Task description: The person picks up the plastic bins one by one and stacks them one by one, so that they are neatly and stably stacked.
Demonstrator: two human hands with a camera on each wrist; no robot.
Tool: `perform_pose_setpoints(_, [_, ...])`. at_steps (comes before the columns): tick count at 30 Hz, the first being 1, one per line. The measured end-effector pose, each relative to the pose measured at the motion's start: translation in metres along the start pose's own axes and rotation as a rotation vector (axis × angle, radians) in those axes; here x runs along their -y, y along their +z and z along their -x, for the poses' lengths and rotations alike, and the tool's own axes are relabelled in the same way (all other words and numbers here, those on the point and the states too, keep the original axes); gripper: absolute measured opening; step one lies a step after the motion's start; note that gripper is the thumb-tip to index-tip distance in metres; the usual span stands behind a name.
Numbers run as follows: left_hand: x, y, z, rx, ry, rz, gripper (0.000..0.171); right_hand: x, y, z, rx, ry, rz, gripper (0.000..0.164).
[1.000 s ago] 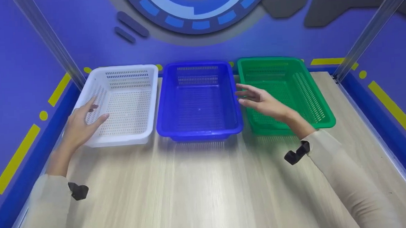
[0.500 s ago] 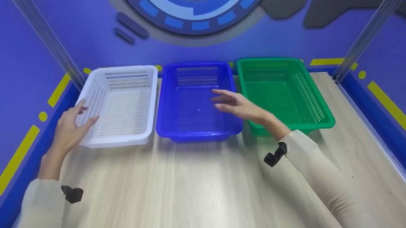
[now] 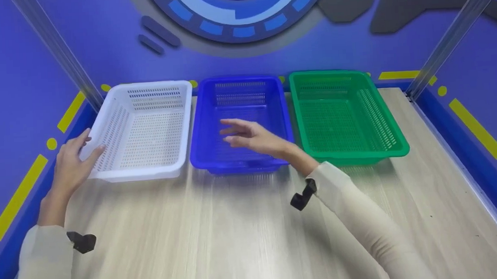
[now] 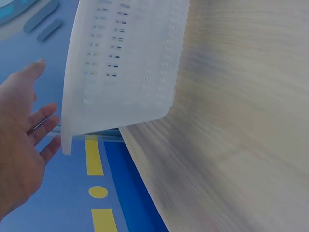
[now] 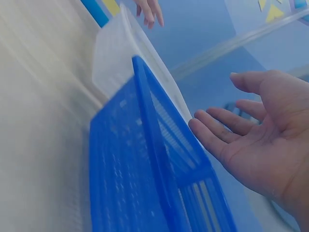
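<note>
Three plastic baskets stand in a row: a white basket at left, a blue basket in the middle and a green basket at right. Nothing lies inside them. My left hand is by the white basket's left rim, thumb spread from the fingers; the left wrist view shows the hand just outside that rim, contact unclear. Over the blue basket hovers my right hand, its fingers loosely extended and holding nothing. In the right wrist view the palm is above the blue rim.
A light wooden table carries the baskets. Blue panels with yellow marks wall it at the back and both sides, with metal posts at the corners. Black wrist mounts sit on both sleeves.
My right hand has moved left from the green basket to over the blue one. The left hand has drifted left and slightly nearer, from above the white basket to its outer rim.
</note>
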State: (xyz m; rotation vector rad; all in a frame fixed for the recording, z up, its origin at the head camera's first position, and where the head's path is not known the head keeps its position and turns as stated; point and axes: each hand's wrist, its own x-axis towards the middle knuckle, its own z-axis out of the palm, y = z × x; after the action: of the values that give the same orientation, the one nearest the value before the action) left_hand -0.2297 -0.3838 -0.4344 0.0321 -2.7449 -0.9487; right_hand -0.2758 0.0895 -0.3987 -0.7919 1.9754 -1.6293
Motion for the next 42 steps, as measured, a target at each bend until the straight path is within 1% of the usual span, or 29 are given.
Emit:
perform_pose_setpoints(3, [0.007,0.0,0.001,-0.034,0.002,-0.002,0.064,-0.001,0.016,-0.012,0.017,-0.011,-0.061,0.06])
perform_pose_setpoints(7, [0.017,0.002,0.002,-0.062,-0.031,0.011,0.06,-0.002,0.037,-0.028,0.019,-0.012,-0.122,0.06])
perform_pose_setpoints(10, [0.022,0.005,0.003,-0.06,-0.077,0.021,0.061,-0.002,0.054,-0.037,0.01,-0.023,-0.114,0.058])
perform_pose_setpoints(13, [0.026,0.006,0.005,-0.062,-0.107,0.043,0.061,0.0,0.07,-0.042,-0.01,-0.031,-0.064,0.057])
perform_pose_setpoints(17, [0.027,0.008,0.006,-0.058,-0.134,0.079,0.061,0.002,0.085,-0.046,-0.057,0.018,-0.01,0.055])
perform_pose_setpoints(20, [0.027,0.009,0.007,-0.041,-0.15,0.094,0.061,0.003,0.091,-0.048,-0.101,0.074,-0.013,0.054])
perform_pose_setpoints(23, [0.028,0.009,0.008,-0.018,-0.171,0.107,0.061,0.004,0.095,-0.05,-0.127,0.109,-0.032,0.055])
perform_pose_setpoints(27, [0.029,0.009,0.007,-0.001,-0.202,0.137,0.061,0.008,0.099,-0.052,-0.13,0.121,-0.02,0.056])
perform_pose_setpoints(30, [0.03,0.01,0.006,0.0,-0.222,0.141,0.06,0.01,0.103,-0.053,-0.137,0.127,0.019,0.057])
perform_pose_setpoints(32, [0.032,0.01,0.006,-0.011,-0.225,0.14,0.059,0.012,0.105,-0.054,-0.146,0.138,0.032,0.056])
perform_pose_setpoints(35, [0.035,0.011,0.006,-0.01,-0.226,0.148,0.058,0.014,0.108,-0.055,-0.16,0.158,0.042,0.056])
perform_pose_setpoints(38, [0.037,0.01,0.008,0.018,-0.246,0.172,0.06,0.016,0.11,-0.056,-0.169,0.176,0.057,0.057])
perform_pose_setpoints(42, [0.037,0.009,0.008,0.067,-0.293,0.233,0.063,0.017,0.113,-0.061,-0.169,0.19,0.07,0.058])
